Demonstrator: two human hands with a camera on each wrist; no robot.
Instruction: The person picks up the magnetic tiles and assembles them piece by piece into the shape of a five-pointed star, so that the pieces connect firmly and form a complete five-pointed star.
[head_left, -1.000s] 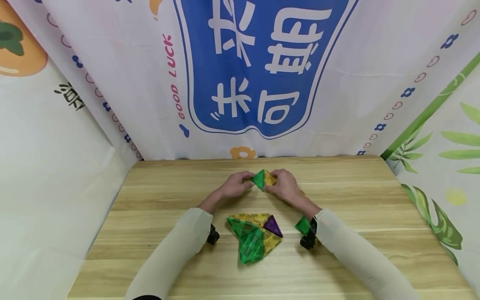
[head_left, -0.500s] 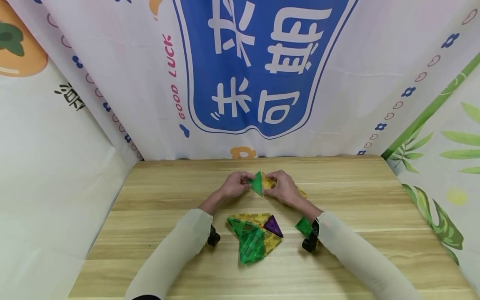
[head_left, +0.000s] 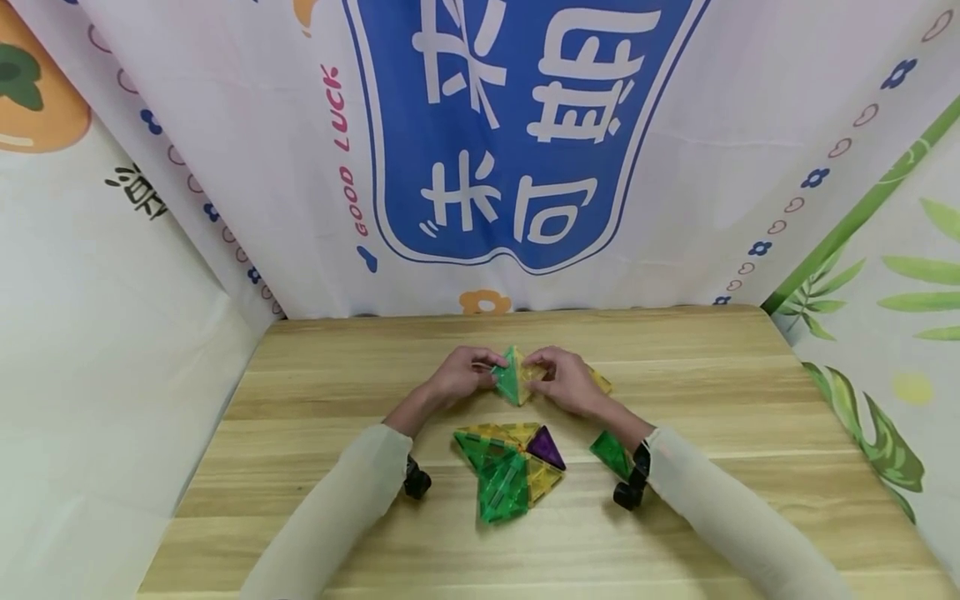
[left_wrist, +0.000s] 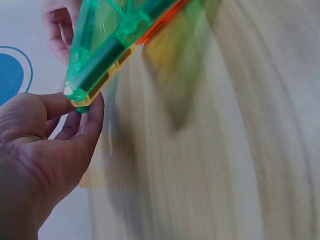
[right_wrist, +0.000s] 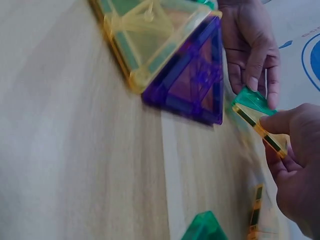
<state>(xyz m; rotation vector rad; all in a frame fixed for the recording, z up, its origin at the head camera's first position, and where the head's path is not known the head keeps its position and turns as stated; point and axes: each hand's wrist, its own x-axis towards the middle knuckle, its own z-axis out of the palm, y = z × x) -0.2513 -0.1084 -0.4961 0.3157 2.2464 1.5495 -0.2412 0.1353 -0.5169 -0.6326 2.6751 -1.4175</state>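
Observation:
A green triangular magnetic tile (head_left: 506, 379) and a yellow triangular magnetic tile (head_left: 528, 382) stand edge to edge between my hands. My left hand (head_left: 459, 373) pinches the green tile by its outer corner. The yellow tile is pinched between the thumb and fingers of my right hand (head_left: 567, 385), which covers part of it. In the right wrist view, the green tile (right_wrist: 254, 101) and yellow tile (right_wrist: 262, 131) meet at an angle. Nearer to me lies a cluster of joined green and yellow tiles (head_left: 504, 487) with a purple triangle (head_left: 546, 448); its green edge (left_wrist: 107, 55) looms across the left wrist view.
Near my right wrist lies a loose green tile (head_left: 611, 454). A yellow tile (head_left: 600, 380) sits beyond my right hand, partly hidden. The wooden table (head_left: 315, 467) ends at a printed cloth (head_left: 675, 208) behind and at the sides.
My hands have drawn the joined green and yellow tiles slightly toward me and turned them. More of the yellow tile by my right hand shows. The cluster stays in place.

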